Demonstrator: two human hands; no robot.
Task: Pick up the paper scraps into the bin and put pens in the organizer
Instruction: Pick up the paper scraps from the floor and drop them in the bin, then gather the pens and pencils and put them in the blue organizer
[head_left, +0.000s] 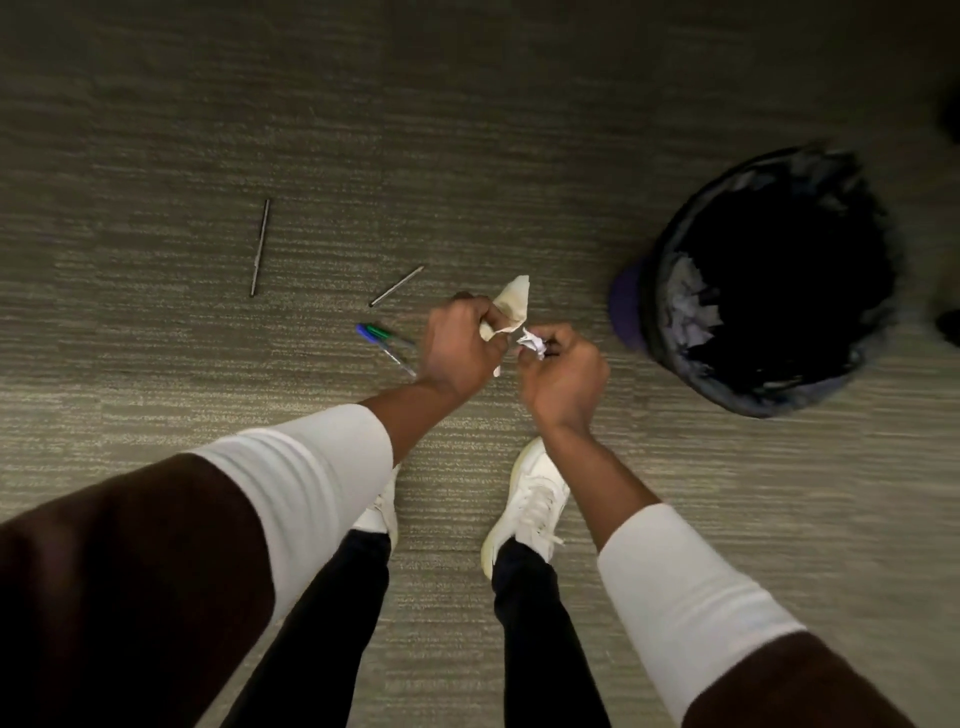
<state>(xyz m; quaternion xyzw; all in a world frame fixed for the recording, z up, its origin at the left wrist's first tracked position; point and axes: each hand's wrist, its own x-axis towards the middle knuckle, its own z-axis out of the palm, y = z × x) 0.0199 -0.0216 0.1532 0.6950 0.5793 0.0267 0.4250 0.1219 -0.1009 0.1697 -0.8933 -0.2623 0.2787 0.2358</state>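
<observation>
My left hand (460, 345) is closed around a beige crumpled paper scrap (511, 306) that sticks up past my fingers. Right beside it, my right hand (563, 376) pinches a small white crumpled paper scrap (532, 343). Both hands hover above the carpet, left of the black bin (769, 280), which has a dark liner and pale scraps inside. On the carpet lie a dark pen (260, 247) at the far left, a second dark pen (397, 286) nearer my hands, and a blue pen (384, 345) crossed with a green pen (387, 333) just left of my left hand. No organizer is in view.
The floor is grey-green striped carpet (156, 338). My two white shoes (530, 499) stand below my hands. A dark object (950, 327) shows at the right edge beyond the bin.
</observation>
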